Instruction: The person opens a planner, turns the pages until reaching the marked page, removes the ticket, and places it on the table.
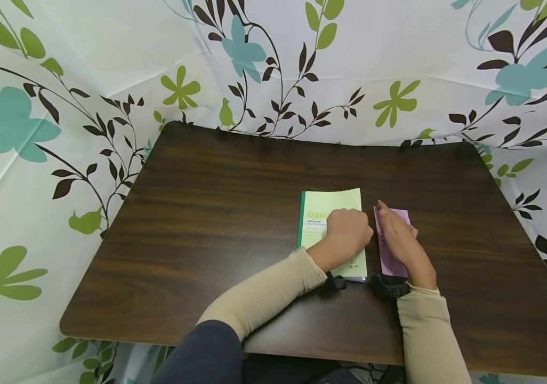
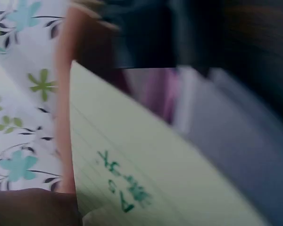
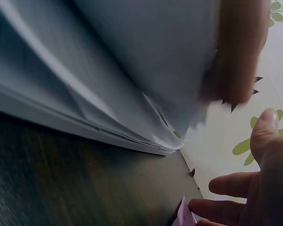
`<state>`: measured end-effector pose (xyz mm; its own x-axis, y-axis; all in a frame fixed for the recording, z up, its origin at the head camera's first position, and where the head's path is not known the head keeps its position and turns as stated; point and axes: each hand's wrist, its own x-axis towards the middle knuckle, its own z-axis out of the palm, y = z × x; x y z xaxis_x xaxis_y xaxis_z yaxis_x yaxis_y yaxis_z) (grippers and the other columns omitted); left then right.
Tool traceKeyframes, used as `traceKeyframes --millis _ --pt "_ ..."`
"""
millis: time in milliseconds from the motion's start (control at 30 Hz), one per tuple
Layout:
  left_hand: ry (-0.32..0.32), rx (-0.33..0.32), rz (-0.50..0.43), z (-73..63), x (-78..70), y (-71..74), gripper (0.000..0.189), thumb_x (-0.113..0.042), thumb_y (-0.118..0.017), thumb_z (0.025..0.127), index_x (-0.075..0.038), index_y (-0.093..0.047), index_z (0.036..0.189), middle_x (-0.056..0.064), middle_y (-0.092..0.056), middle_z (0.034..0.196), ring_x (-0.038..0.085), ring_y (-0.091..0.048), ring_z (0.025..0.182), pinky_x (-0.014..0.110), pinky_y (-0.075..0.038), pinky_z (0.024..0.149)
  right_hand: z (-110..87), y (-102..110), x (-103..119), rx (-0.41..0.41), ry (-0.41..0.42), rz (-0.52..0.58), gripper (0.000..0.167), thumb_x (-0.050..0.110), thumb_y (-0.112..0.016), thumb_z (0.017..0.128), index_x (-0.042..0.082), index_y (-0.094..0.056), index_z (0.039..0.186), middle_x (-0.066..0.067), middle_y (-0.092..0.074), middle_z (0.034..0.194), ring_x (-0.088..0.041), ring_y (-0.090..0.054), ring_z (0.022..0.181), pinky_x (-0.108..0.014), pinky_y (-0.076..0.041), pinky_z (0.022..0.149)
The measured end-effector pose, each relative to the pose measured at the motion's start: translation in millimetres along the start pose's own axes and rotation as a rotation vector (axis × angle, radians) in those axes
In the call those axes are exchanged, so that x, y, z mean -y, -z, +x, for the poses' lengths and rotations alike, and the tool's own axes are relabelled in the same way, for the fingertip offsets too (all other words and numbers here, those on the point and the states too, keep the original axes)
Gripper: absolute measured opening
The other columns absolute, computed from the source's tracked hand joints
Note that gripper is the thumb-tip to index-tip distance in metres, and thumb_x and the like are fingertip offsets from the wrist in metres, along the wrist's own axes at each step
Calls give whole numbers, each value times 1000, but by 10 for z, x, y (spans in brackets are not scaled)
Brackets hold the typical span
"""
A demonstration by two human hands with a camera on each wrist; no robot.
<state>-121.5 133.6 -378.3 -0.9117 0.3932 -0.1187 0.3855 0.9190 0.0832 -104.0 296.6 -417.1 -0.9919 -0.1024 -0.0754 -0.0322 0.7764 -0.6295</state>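
A light-green notebook (image 1: 333, 202) with a darker green spine lies right of the table's middle, printed lettering on its cover. My left hand (image 1: 347, 234) reaches over it and grips its right edge. Seen from the left wrist, the green cover (image 2: 151, 165) stands raised at a slant. In the right wrist view, white pages (image 3: 108, 89) are lifted and fanned, with the left hand's fingers (image 3: 240, 52) at their edge. A purple booklet (image 1: 389, 264) lies just to the right. Over its right side is my right hand (image 1: 400, 240), fingers extended, fingertips at the booklet's corner.
The dark wood-grain table (image 1: 196, 213) extends widely to the left and behind the notebooks. Black wrist straps (image 1: 388, 287) sit close to the lower ends of both. A floral curtain (image 1: 125, 48) hangs around the table's back and sides.
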Motion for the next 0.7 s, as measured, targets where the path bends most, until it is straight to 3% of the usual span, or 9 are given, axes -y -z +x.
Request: traceKeyframes --millis 333,533,700 --pt "46 -24 56 27 -78 -293 35 -48 -59 102 -29 -78 79 -13 -72 77 6 -64 65 25 -52 52 6 -37 25 29 -6 -20 72 49 -7 113 1 -22 165 -29 -25 168 -55 -20 154 -75 -14 107" --pt "65 -22 58 26 -102 -342 33 -47 -59 103 -29 -79 84 -13 -73 81 7 -68 70 25 -53 54 8 -26 48 32 -8 -38 71 49 -11 114 1 -23 165 -29 -25 169 -55 -20 154 -74 -14 107" --pt "51 -21 -8 -13 -43 -342 42 -49 -53 105 -26 -77 81 -10 -72 79 10 -68 66 26 -52 51 -3 -23 60 40 -16 -46 70 49 -16 114 2 -24 165 -29 -26 168 -54 -20 154 -74 -14 107"
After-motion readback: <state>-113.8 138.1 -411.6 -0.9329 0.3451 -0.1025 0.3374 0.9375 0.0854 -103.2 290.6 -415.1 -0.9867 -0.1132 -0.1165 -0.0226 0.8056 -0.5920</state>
